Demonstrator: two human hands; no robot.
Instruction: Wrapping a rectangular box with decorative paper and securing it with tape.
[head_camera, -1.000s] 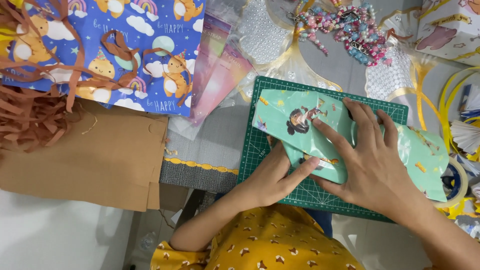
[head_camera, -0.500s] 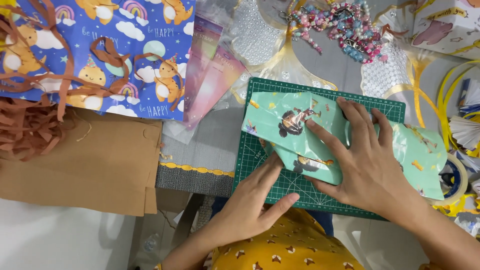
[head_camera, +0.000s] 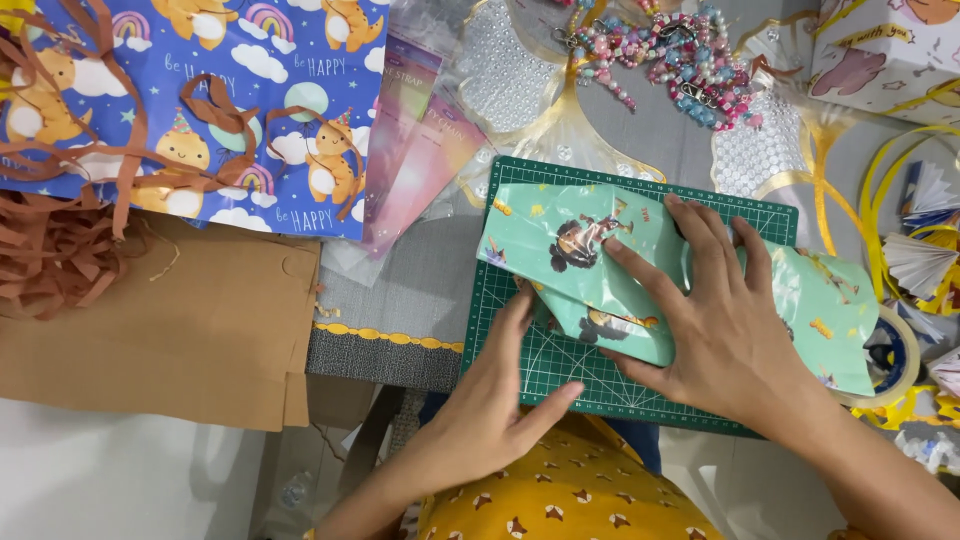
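Observation:
A folded sheet of mint-green wrapping paper with cartoon figures lies on a dark green cutting mat. My right hand lies flat on the paper with fingers spread, pressing it down. My left hand rests at the mat's near left edge; its fingertips touch the paper's lower left fold and its thumb lies on the mat. Neither hand grips anything.
A blue cartoon gift bag with brown paper shreds sits far left, above a brown paper bag. Beaded strings, clear cellophane pouches, a tape roll, yellow ribbon and a printed box crowd the back and right.
My left hand has drawn back toward me along the mat's near edge, its thumb now on the mat. The right hand stays pressed on the paper. The camera view shifted slightly.

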